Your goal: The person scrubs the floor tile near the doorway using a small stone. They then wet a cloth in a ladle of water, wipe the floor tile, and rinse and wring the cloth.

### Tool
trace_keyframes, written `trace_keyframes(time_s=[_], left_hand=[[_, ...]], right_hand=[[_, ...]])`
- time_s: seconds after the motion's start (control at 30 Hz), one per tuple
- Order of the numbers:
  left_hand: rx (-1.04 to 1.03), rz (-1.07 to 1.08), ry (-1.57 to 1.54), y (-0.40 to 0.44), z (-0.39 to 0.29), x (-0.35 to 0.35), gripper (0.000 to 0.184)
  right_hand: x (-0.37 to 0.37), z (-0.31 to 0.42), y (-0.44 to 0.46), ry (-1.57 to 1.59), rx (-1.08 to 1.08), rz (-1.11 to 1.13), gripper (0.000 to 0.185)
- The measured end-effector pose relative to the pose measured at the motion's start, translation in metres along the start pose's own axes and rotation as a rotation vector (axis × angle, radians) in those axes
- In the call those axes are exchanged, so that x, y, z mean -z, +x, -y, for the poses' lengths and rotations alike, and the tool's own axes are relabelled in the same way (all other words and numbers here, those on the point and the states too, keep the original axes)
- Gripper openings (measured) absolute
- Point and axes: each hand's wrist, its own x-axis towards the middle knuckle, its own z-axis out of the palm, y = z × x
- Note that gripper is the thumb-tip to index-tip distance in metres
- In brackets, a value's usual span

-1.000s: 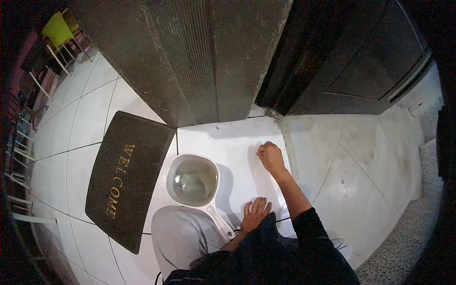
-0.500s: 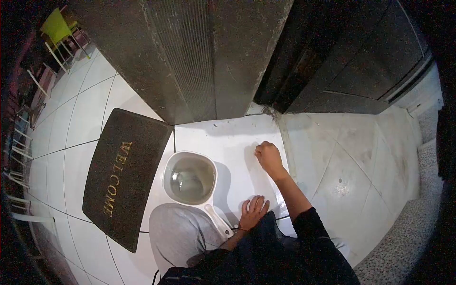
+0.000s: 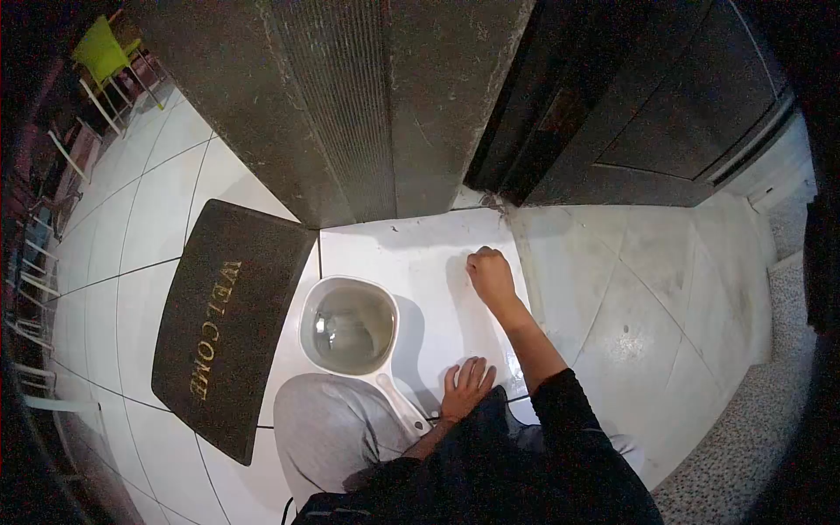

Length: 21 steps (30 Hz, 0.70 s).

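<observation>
My right hand (image 3: 492, 275) is closed in a fist, low over the white tiled floor (image 3: 429, 249) at the middle of the view. Whether anything is inside its fingers I cannot make out. Nearer my body, my left hand (image 3: 468, 388) rests flat on the tile with its fingers spread, holding nothing. A white dipper (image 3: 392, 306) with clear liquid in it stands to the left of both hands. Its handle (image 3: 404, 405) points back toward me, close by my left wrist and my knee in grey cloth.
A dark doormat (image 3: 249, 262) marked WELCOME lies left of the dipper. Beyond my hands stands a dark grooved pillar (image 3: 350, 114), with a dark door (image 3: 682, 122) on the right. Dirty-looking tiles (image 3: 630, 289) extend rightward. A green chair (image 3: 105, 52) is far left.
My right fist has slid slightly away from me, toward the pillar. My left hand keeps its place on the floor, and the dipper has not moved.
</observation>
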Motion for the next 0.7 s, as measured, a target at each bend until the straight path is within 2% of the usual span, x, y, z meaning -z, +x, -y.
trace_keyframes(time_s=[0.17,0.23,0.3,0.47,0.57,0.63,0.7], left_hand=[[0.017,-0.012,-0.018,0.001,-0.001,-0.002,0.036],[0.033,0.076,-0.065,0.001,-0.002,0.007,0.03],[0.013,0.047,-0.042,0.0,-0.001,0.004,0.033],[0.039,0.046,-0.077,0.001,-0.001,0.002,0.037],[0.022,0.016,-0.031,-0.001,-0.003,-0.002,0.038],[0.018,0.04,-0.063,0.0,-0.001,0.002,0.036],[0.01,0.04,-0.059,0.002,0.0,0.006,0.036]], right_hand=[[0.009,0.007,-0.016,0.053,0.001,0.085,0.01],[0.009,0.005,-0.019,0.077,0.017,0.095,0.01],[0.004,0.004,-0.009,-0.035,0.039,-0.014,0.009],[0.006,0.003,-0.014,0.04,0.032,0.007,0.008],[0.009,0.004,-0.021,0.097,0.057,0.137,0.008],[0.008,0.005,-0.015,0.016,0.065,0.033,0.009],[0.007,0.004,-0.008,0.015,0.046,0.026,0.009]])
